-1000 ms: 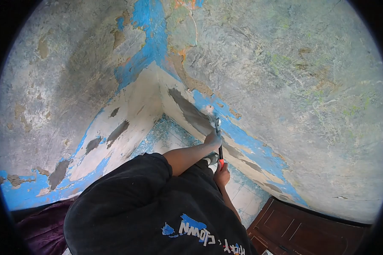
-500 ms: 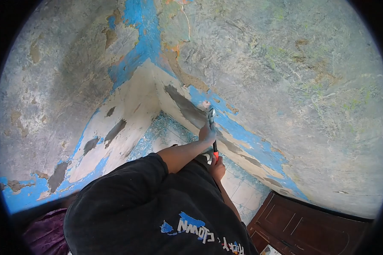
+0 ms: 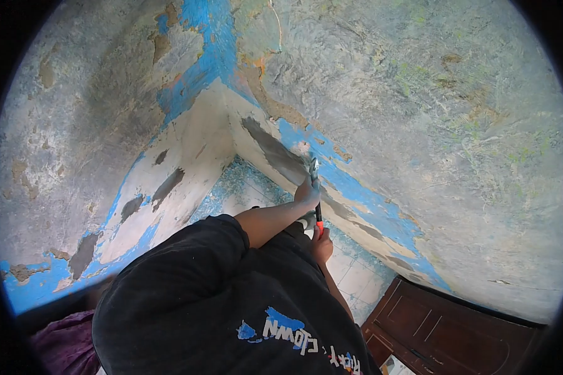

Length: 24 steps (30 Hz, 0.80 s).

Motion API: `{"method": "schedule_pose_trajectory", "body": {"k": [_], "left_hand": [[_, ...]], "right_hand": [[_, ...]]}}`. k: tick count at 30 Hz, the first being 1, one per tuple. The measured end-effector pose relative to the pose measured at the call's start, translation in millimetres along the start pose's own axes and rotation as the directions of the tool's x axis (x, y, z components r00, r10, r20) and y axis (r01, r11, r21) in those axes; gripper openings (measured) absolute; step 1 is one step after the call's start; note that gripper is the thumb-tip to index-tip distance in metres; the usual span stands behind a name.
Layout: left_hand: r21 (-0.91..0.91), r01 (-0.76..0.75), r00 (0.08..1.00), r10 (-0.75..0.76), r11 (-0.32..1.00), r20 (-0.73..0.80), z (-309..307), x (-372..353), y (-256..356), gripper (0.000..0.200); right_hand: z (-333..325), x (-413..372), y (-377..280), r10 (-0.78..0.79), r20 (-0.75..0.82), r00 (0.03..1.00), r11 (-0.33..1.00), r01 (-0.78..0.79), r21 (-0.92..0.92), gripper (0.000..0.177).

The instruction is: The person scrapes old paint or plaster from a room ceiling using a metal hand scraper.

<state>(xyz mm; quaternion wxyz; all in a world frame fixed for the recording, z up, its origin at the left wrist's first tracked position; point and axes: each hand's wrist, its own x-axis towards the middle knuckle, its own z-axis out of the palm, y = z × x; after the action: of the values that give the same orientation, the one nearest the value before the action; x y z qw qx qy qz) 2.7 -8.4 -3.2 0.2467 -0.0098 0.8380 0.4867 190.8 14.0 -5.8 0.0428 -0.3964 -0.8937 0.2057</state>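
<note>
A long thin tool [image 3: 319, 211] with a dark shaft, an orange-red grip and a pale metallic tip stands nearly upright in the view, in front of the right-hand wall. My left hand [image 3: 307, 193] is wrapped round its upper part, just below the tip. Lower down, my right hand [image 3: 322, 245] grips the orange-red end. The tip lies over the edge of a blue paint band [image 3: 353, 187], beside a dark grey patch [image 3: 272, 149] on the white lower wall. Whether the tip touches the wall cannot be made out.
Two mottled grey walls [image 3: 419, 125] meet at a blue-painted corner [image 3: 214, 37]. Below lies a speckled tiled floor [image 3: 356, 281]. A dark brown wooden cabinet [image 3: 444, 331] stands at the lower right, and purple cloth [image 3: 65, 340] hangs at the lower left.
The view has shifted slightly. Both hands and the tool sit a little further right in the view, and the tip is slightly farther from the pale spot on the wall. Both grips are unchanged.
</note>
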Motion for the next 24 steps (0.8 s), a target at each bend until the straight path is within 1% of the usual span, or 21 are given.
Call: {"method": "schedule_pose_trajectory", "body": {"k": [2, 5, 8, 11, 14, 17, 20, 23, 24], "left_hand": [[-0.009, -0.039, 0.999, 0.039, 0.999, 0.023, 6, 2, -9, 0.036], [-0.004, 0.036, 0.999, -0.035, 0.999, 0.034, -3, 0, 3, 0.037], [-0.066, 0.045, 0.998, -0.041, 0.997, 0.054, 2, 5, -5, 0.037], [-0.082, 0.072, 0.996, -0.067, 0.994, 0.063, 1, 1, 0, 0.038], [-0.120, 0.053, 0.998, -0.048, 0.991, 0.038, 23, 26, -31, 0.037], [-0.159, 0.160, 0.985, -0.148, 0.974, 0.084, 5, 33, -25, 0.032], [-0.156, 0.134, 0.982, -0.111, 0.979, 0.152, 1, 26, -20, 0.031], [-0.098, 0.113, 0.989, -0.101, 0.989, 0.112, 2, 15, -12, 0.030], [-0.120, 0.124, 0.987, -0.109, 0.985, 0.122, -1, 15, -12, 0.030]], "right_hand": [[-3, -4, -1, 0.012, -0.014, 1.000, 1.000, -0.012, -0.013, 0.037], [-2, -1, -2, 0.018, 0.007, 1.000, 0.999, -0.018, -0.030, 0.038], [-4, 0, -1, 0.011, 0.020, 1.000, 0.999, -0.011, -0.039, 0.038], [-3, -1, 6, 0.023, 0.024, 0.999, 0.999, -0.022, -0.044, 0.038], [-5, 2, 3, -0.009, 0.040, 0.999, 1.000, 0.010, -0.028, 0.038], [-6, 9, -6, -0.074, 0.064, 0.995, 0.996, 0.076, -0.044, 0.038], [-1, 5, -1, -0.018, 0.058, 0.998, 0.997, 0.023, -0.077, 0.038], [0, 2, 3, 0.007, 0.062, 0.998, 0.998, -0.003, -0.057, 0.037], [-1, 3, 1, -0.010, 0.063, 0.998, 0.998, 0.013, -0.060, 0.037]]}}
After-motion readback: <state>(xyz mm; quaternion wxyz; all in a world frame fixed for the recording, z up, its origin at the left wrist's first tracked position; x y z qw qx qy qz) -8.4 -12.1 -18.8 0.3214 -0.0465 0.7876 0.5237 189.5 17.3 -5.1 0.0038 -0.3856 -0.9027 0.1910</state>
